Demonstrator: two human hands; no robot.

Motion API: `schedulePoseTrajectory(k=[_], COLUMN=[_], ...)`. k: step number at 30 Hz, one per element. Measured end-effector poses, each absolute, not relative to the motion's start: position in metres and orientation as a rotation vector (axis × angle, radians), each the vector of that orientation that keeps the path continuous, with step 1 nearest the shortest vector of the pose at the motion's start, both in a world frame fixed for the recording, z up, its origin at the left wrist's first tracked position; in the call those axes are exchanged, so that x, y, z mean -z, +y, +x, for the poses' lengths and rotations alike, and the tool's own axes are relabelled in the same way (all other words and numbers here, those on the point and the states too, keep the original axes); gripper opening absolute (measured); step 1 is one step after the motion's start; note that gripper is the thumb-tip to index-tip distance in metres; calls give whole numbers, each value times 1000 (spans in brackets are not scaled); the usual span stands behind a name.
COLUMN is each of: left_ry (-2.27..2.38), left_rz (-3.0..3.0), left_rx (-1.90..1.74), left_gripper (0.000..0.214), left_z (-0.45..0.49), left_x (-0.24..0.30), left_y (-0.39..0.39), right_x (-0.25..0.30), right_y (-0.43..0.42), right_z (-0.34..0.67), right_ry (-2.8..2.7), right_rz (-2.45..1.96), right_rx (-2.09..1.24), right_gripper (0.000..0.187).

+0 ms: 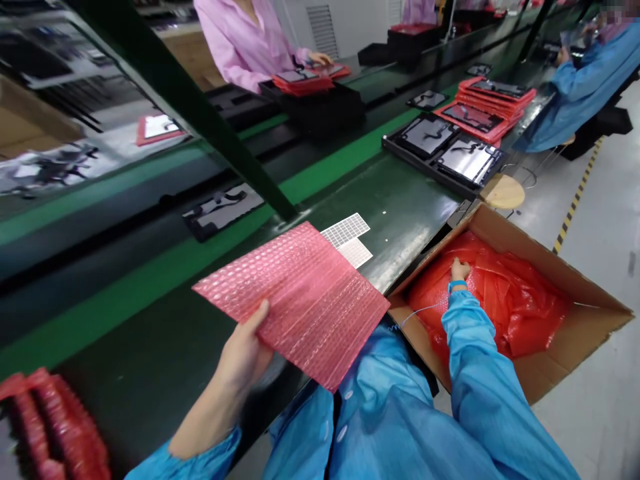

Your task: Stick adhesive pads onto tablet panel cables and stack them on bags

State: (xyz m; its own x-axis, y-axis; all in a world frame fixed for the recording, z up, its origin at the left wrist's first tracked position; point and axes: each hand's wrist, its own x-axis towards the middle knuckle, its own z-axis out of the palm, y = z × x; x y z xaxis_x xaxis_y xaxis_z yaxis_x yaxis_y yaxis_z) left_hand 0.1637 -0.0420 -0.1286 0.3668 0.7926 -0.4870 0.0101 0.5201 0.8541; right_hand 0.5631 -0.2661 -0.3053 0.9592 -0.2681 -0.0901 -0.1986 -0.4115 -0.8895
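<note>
A flat pink bubble-wrap bag (320,300) is pinched in my left hand (247,350), thumb on top and fingers underneath. It is held over the near edge of the green bench. My right hand (459,269) reaches into a cardboard box (590,333) filled with red bubble-wrap bags (520,300). Its fingers are curled against the red plastic, and whether they grip a bag is hidden. A blue wrist strap (457,285) with a coiled cord circles the right wrist. Beyond the pink bag lie white label sheets (350,233), partly covered by it.
A black tray (425,163) with screen-like panels sits farther along the bench (350,190), beside stacked red bags (495,107). One panel (225,210) lies on the line. More red-wrapped pieces (65,427) are at lower left. A slanted green post (200,113) rises ahead. Co-workers (245,40) sit farther off.
</note>
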Motion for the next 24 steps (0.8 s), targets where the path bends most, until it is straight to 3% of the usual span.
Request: schedulePoseTrajectory(k=[6, 11, 16, 20, 24], left_ry=[933, 637, 434, 425, 461], left_rz=[909, 952, 947, 889, 822], left_rx=[-662, -543, -555, -745, -930], left_gripper=[58, 68, 64, 68, 61], left_z=[186, 225, 236, 215, 185], left_x=[121, 124, 118, 108, 98], left_y=[-51, -77, -97, -94, -67], right_x=[257, 187, 129, 109, 100], right_y=[-284, -289, -240, -181, -130], right_z=[538, 428, 338, 311, 292], right_ry=[194, -296, -1149, -1279, -1364], right_rz=[-1900, -1812, -1719, -1627, -1472], right_rx=[227, 301, 136, 73, -271], right_gripper=[29, 43, 45, 46, 56])
